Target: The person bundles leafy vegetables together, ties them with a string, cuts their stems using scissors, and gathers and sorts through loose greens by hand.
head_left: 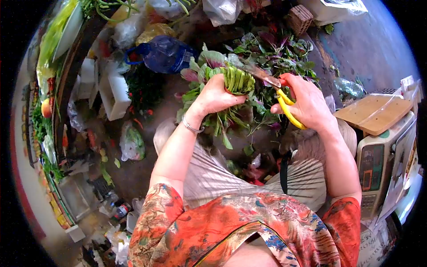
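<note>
My left hand [215,95] is closed around a bunch of amaranth greens [239,81], its pale green stem ends bundled and facing right. Green and purple leaves spread out behind and below the fist. In my right hand [309,100] is a pair of scissors [288,112] with yellow handles. Their worn metal blades reach left toward the stem ends; whether the blades touch them I cannot tell. Beyond both hands lies a heap of loose purple-green amaranth [289,55] on the ground.
A blue plastic jug [163,54] lies beyond my left hand. White foam boxes [114,95] and a bagged vegetable [132,141] are on the left. To the right stand a weighing scale [372,167] and a wooden board [378,112]. A brick [299,20] sits at the back.
</note>
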`<state>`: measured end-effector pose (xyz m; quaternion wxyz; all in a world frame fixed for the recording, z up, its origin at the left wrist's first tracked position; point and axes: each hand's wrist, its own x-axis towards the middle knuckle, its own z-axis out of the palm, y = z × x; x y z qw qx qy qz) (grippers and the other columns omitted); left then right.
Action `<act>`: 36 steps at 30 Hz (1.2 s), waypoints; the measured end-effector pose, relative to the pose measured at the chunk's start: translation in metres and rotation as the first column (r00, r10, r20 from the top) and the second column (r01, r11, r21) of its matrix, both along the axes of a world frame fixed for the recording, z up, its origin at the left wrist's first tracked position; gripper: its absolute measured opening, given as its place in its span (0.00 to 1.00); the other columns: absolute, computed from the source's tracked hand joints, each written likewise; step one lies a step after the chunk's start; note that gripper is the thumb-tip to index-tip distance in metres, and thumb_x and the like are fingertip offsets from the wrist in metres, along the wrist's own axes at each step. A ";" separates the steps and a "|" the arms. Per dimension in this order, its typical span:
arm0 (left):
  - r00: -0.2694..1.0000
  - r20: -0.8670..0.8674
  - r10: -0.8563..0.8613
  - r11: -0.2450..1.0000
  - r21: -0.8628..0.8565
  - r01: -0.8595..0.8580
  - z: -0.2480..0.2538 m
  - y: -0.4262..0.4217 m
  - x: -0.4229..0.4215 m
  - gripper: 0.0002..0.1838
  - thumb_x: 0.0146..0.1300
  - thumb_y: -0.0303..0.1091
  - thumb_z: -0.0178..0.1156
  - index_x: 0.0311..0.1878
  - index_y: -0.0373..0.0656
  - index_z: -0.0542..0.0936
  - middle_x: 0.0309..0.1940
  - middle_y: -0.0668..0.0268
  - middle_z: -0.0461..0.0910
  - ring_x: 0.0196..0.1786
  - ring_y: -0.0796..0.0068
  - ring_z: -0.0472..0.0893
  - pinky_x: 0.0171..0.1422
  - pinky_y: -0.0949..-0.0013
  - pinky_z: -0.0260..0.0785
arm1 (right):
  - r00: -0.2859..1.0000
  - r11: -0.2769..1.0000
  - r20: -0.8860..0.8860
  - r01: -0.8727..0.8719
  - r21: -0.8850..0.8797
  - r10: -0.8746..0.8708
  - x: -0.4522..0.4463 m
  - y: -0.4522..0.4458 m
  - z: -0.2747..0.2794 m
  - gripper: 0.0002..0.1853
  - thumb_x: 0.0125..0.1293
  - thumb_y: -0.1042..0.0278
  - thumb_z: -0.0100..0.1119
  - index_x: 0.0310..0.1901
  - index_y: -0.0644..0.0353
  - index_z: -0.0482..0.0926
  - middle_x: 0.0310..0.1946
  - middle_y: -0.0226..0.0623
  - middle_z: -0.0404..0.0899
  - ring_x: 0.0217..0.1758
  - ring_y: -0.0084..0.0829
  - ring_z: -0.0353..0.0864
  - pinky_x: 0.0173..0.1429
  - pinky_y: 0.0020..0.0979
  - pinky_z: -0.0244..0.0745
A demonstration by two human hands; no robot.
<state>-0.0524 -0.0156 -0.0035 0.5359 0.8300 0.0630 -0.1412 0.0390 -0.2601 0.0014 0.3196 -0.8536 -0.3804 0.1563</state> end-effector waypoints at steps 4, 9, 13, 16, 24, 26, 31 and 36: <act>0.999 -0.028 -0.040 0.981 0.190 0.044 -0.002 0.000 0.001 0.19 0.48 0.30 0.67 0.45 0.37 0.80 0.38 0.64 0.84 0.39 0.78 0.79 0.49 0.69 0.72 | 0.995 0.997 0.095 -0.047 0.056 0.041 -0.003 0.002 -0.006 0.35 0.46 0.37 0.69 0.46 0.60 0.75 0.38 0.45 0.80 0.43 0.45 0.80 0.45 0.41 0.73; 0.986 0.058 -0.154 0.863 0.494 0.106 -0.015 0.003 -0.001 0.14 0.41 0.38 0.65 0.27 0.36 0.80 0.24 0.50 0.79 0.31 0.51 0.80 0.42 0.59 0.72 | 0.998 0.996 -0.030 -0.066 -0.061 0.064 -0.002 0.000 -0.001 0.33 0.47 0.37 0.69 0.42 0.60 0.77 0.31 0.45 0.80 0.37 0.46 0.81 0.41 0.42 0.73; 0.967 0.018 -0.255 0.636 0.756 0.154 -0.005 0.000 0.000 0.12 0.39 0.38 0.65 0.25 0.40 0.80 0.23 0.55 0.80 0.32 0.53 0.80 0.44 0.58 0.68 | 0.997 0.992 -0.040 -0.070 -0.104 0.066 -0.001 -0.001 -0.005 0.30 0.50 0.37 0.67 0.39 0.59 0.81 0.26 0.45 0.80 0.33 0.47 0.81 0.38 0.42 0.73; 0.969 0.092 -0.231 0.738 0.666 0.113 -0.010 0.002 -0.002 0.11 0.41 0.38 0.66 0.28 0.44 0.80 0.22 0.58 0.80 0.31 0.57 0.80 0.46 0.61 0.66 | 0.976 0.992 -0.209 0.033 -0.122 -0.059 -0.004 0.005 -0.003 0.28 0.51 0.38 0.66 0.40 0.58 0.82 0.26 0.46 0.81 0.33 0.47 0.81 0.38 0.43 0.73; 0.855 0.453 -0.253 0.832 0.552 -0.046 -0.006 0.002 -0.003 0.19 0.42 0.31 0.70 0.41 0.48 0.80 0.38 0.68 0.82 0.44 0.64 0.80 0.60 0.58 0.63 | 0.946 0.982 -0.281 0.124 -0.141 -0.159 0.004 0.002 0.000 0.42 0.50 0.32 0.64 0.54 0.63 0.73 0.44 0.51 0.80 0.48 0.47 0.80 0.51 0.41 0.73; 0.772 0.570 -0.280 0.820 0.561 -0.117 -0.004 0.001 0.000 0.20 0.40 0.27 0.70 0.41 0.48 0.80 0.41 0.71 0.82 0.51 0.67 0.79 0.64 0.57 0.60 | 0.926 0.985 -0.348 0.103 -0.135 -0.145 0.007 0.001 0.000 0.43 0.50 0.32 0.64 0.55 0.64 0.71 0.45 0.52 0.79 0.49 0.47 0.79 0.52 0.41 0.72; 0.733 0.610 -0.302 0.812 0.567 -0.137 0.000 0.005 0.002 0.20 0.39 0.28 0.70 0.41 0.47 0.80 0.41 0.69 0.82 0.52 0.68 0.79 0.65 0.58 0.60 | 0.947 0.996 -0.308 0.084 -0.040 -0.092 0.005 -0.001 -0.005 0.44 0.51 0.30 0.62 0.56 0.64 0.71 0.45 0.50 0.78 0.46 0.46 0.79 0.51 0.40 0.72; 0.748 0.612 -0.257 0.847 0.515 -0.130 0.002 0.004 0.001 0.24 0.37 0.29 0.73 0.44 0.45 0.79 0.44 0.67 0.81 0.52 0.67 0.78 0.66 0.58 0.59 | 0.922 0.999 -0.386 0.021 -0.042 -0.036 0.005 0.000 -0.001 0.45 0.48 0.32 0.66 0.58 0.62 0.69 0.42 0.47 0.77 0.44 0.43 0.78 0.48 0.38 0.73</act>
